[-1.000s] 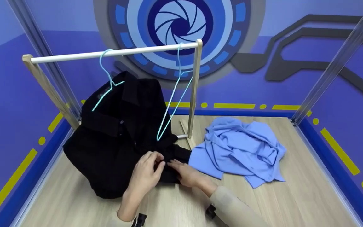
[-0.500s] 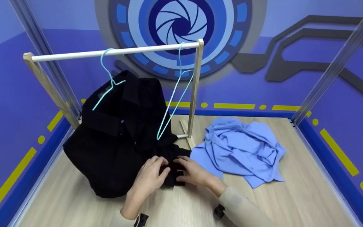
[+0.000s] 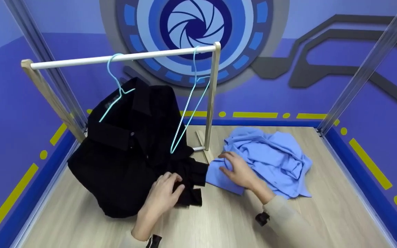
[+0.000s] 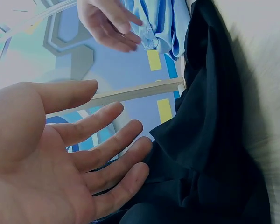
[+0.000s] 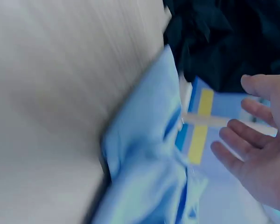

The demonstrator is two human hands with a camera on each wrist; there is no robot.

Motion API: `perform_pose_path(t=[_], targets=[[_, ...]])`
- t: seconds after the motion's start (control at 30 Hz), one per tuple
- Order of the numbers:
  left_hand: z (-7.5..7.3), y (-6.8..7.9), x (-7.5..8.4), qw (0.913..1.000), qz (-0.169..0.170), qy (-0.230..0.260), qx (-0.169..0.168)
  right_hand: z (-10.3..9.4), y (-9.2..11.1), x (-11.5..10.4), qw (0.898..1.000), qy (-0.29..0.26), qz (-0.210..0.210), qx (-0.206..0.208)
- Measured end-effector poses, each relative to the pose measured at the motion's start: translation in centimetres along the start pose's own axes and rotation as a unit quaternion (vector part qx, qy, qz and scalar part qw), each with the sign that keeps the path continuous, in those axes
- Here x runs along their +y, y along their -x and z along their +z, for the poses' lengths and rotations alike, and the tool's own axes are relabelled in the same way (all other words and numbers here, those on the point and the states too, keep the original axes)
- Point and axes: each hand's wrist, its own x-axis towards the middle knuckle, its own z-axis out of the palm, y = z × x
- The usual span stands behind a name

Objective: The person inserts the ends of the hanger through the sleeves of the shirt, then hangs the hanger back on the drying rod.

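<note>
A black collared shirt (image 3: 115,179) hangs on a light blue hanger (image 3: 118,82), its lower part bunched on the table. Over the shirt's bunched right part is my left hand (image 3: 162,193); in the left wrist view its fingers (image 4: 116,144) are spread and relaxed, holding nothing. My right hand (image 3: 241,170) is above the left edge of a crumpled blue shirt (image 3: 271,151). The right wrist view shows that hand (image 5: 266,140) with loosely bent fingers, apart from the blue cloth (image 5: 149,140).
A rack with a white rail (image 3: 157,54) and wooden posts (image 3: 212,100) stands at the back left. A second light blue hanger (image 3: 191,93) hangs bare near its right post. Purple walls (image 3: 260,96) enclose the wooden tabletop (image 3: 333,206).
My right hand has left the black shirt and moved right, over the blue shirt. My left hand shifted slightly right and down, then stayed. The black cuff area lies more spread out.
</note>
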Motion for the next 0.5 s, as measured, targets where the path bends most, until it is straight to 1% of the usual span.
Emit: perform_pose_path(t=[0.03, 0.17, 0.33, 0.4, 0.5], targets=[[0.0, 0.0, 0.0, 1.0, 0.0, 0.0, 0.0, -0.6, 0.0, 0.3, 1.0, 0.004, 0.008, 0.013], [0.0, -0.1, -0.1, 1.0, -0.002, 0.001, -0.004, -3.0, 0.1, 1.6, 0.998, 0.021, 0.053, 0.039], [0.1, 0.0, -0.1, 0.9999, -0.005, 0.002, -0.009, -5.3, 1.0, 3.5, 0.99, 0.057, 0.108, 0.069], [0.1, 0.0, -0.1, 0.9999, -0.005, 0.001, -0.009, -6.1, 1.4, 4.1, 0.985, 0.072, 0.137, 0.071], [0.1, 0.0, -0.1, 0.9999, -0.007, 0.005, -0.01, -7.1, 1.9, 4.8, 0.976, 0.089, 0.19, 0.054]])
